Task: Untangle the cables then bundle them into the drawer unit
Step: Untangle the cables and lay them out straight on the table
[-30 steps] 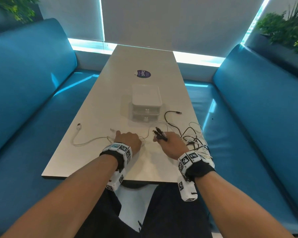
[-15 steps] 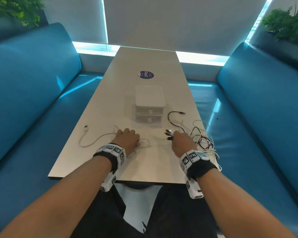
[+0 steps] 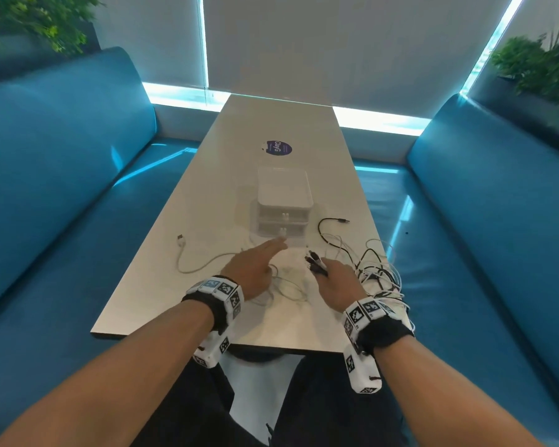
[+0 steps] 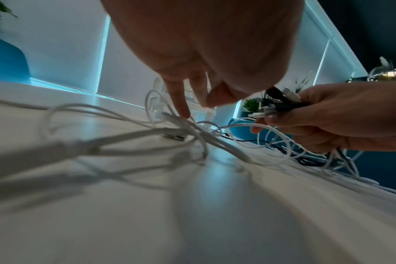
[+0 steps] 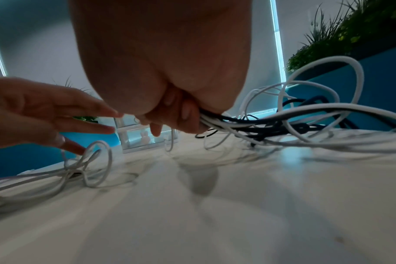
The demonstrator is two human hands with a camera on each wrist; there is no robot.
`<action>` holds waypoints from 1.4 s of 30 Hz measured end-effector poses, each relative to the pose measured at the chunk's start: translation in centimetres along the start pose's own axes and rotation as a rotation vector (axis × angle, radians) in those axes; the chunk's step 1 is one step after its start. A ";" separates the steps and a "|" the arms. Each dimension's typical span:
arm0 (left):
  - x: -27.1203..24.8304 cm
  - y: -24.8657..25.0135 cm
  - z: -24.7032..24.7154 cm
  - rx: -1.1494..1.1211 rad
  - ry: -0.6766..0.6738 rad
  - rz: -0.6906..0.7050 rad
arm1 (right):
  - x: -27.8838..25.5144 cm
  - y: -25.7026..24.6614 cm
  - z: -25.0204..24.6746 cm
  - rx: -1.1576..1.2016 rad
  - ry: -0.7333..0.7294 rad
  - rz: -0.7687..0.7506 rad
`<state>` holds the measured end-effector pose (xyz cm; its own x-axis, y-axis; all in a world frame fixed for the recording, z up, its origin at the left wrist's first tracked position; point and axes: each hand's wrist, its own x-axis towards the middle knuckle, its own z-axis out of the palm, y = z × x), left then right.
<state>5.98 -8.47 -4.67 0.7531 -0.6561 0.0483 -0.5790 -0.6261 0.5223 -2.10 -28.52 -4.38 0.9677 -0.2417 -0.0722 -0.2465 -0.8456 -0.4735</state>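
Drawer unit [image 3: 284,201]: small white two-drawer box, both drawers closed, upright at mid-table.
Bundle [image 3: 317,263]: black and white plug ends gathered together, gripped in the right hand [image 3: 339,285].
Tangle [image 3: 375,269]: black and white loops trailing from the bundle to the table's right edge.
White cable [image 3: 188,266]: loose, curving leftward, plug end free.

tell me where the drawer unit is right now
In the head view the drawer unit stands mid-table, just beyond the left hand, with the round purple sticker behind it.
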 end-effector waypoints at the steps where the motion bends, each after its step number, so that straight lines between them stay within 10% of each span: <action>1: -0.1 -0.3 -0.4 -0.007 0.085 -0.037 | 0.0 -0.1 -0.1 0.009 -0.008 0.016; 5: 0.1 -2.7 -1.6 0.101 0.313 -0.175 | 0.5 -0.5 -0.5 0.102 -0.013 0.093; 23: 0.5 -3.9 -0.1 0.214 0.097 -0.577 | 0.5 -3.2 0.8 0.197 -0.111 0.067; 27: 1.4 -3.3 0.3 0.328 0.047 -0.527 | 0.6 -3.2 0.7 0.180 -0.123 0.067; 34: 1.5 -3.0 0.4 0.183 0.382 -0.265 | 0.8 -3.5 0.1 0.237 -0.016 0.039; 42: 0.5 -1.0 1.2 0.185 0.241 -0.085 | 1.1 -5.1 0.3 0.363 0.120 0.057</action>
<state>6.55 -8.69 -6.16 0.8406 -0.4934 0.2234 -0.5414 -0.7548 0.3702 0.21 -24.35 -2.27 0.9347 -0.3553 -0.0145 -0.2438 -0.6107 -0.7534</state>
